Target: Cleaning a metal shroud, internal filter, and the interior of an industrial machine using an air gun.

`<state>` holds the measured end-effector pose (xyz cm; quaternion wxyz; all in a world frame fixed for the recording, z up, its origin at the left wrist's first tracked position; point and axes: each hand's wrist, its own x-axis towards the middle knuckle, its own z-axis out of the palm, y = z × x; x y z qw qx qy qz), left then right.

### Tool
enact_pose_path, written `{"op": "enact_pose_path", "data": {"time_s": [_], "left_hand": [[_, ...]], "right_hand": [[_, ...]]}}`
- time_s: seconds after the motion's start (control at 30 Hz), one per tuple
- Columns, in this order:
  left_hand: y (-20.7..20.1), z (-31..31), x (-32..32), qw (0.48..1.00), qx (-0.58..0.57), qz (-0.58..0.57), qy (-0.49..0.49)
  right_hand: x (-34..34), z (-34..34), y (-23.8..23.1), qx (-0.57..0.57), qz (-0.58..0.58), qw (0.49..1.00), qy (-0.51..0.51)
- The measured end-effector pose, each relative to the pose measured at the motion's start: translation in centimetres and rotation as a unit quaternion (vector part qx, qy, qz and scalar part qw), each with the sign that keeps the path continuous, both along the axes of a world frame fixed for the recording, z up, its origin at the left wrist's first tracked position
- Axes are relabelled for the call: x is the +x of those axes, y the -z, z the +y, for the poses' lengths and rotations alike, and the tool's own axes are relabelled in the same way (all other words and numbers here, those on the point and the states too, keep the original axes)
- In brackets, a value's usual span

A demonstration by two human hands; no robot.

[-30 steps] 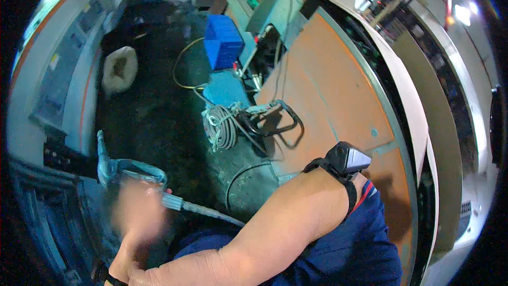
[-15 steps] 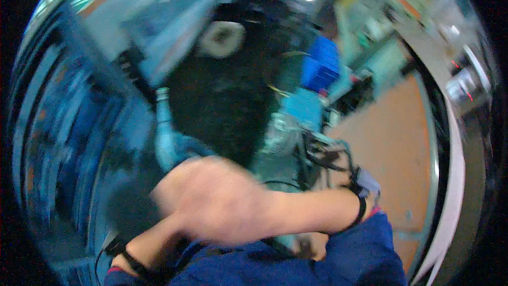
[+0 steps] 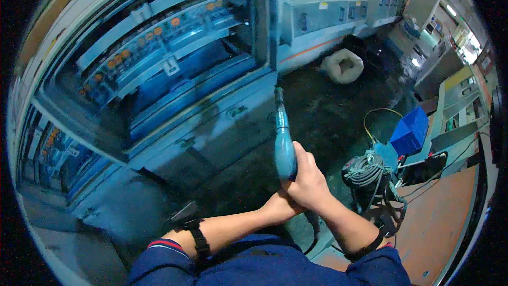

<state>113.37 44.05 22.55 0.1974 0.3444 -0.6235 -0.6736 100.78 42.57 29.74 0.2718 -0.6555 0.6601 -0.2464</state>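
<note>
A teal, straight-bodied power tool [image 3: 286, 148] with a narrow dark nose points away from me. My right hand [image 3: 311, 182] is closed around its rear part, the thumb side along the body. Crossing beneath it from the left, my left hand [image 3: 283, 205] meets the right hand at the tool's back end; its fingers are hidden there. A dark cord [image 3: 316, 233] hangs below the hands. The tool's tip stands in front of the lower right corner of a large blue-grey metal cabinet [image 3: 201, 106], apparently short of touching it.
Inside the cabinet runs a row of orange round parts [image 3: 157, 30]. On the right are a coiled grey cable [image 3: 365, 169], a blue bin [image 3: 410, 131] and an orange-brown board [image 3: 439, 222]. A pale ring-shaped bundle [image 3: 344, 66] lies on the dark floor farther off.
My view has swung left, bringing the cabinet into the upper left. Both hands, blurred before, now show sharply with the tool, farther right in the picture.
</note>
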Motion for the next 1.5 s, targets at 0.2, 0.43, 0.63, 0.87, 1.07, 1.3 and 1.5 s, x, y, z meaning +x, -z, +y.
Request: {"op": "enact_pose_path", "data": {"time_s": [0.2,0.43,0.63,0.87,1.07,1.3,1.5], "left_hand": [[0.2,6.4,9.1,0.994,0.084,0.065,0.039],[-1.6,13.1,14.3,0.977,-0.124,0.144,0.099],[1.9,14.6,17.8,0.955,-0.099,-0.080,0.267],[7.0,18.6,32.6,0.959,-0.246,-0.134,0.044],[8.0,25.1,41.7,0.949,-0.214,-0.222,0.068],[8.1,36.0,60.9,0.919,-0.087,-0.235,-0.306],[8.1,48.1,78.7,0.795,-0.018,-0.079,-0.601]], "right_hand": [[7.7,0.1,-5.5,-0.197,-0.023,0.979,-0.054],[12.4,4.0,-29.0,-0.341,0.033,0.938,0.044],[2.6,10.2,-44.1,-0.304,0.031,0.942,0.141],[-14.4,18.9,-46.4,-0.221,-0.054,0.904,0.363],[-18.7,23.7,-29.3,-0.041,-0.242,0.880,0.407],[-3.7,22.6,-6.2,0.083,-0.442,0.814,0.368],[26.7,23.4,-1.2,0.157,-0.535,0.787,0.263]]}}
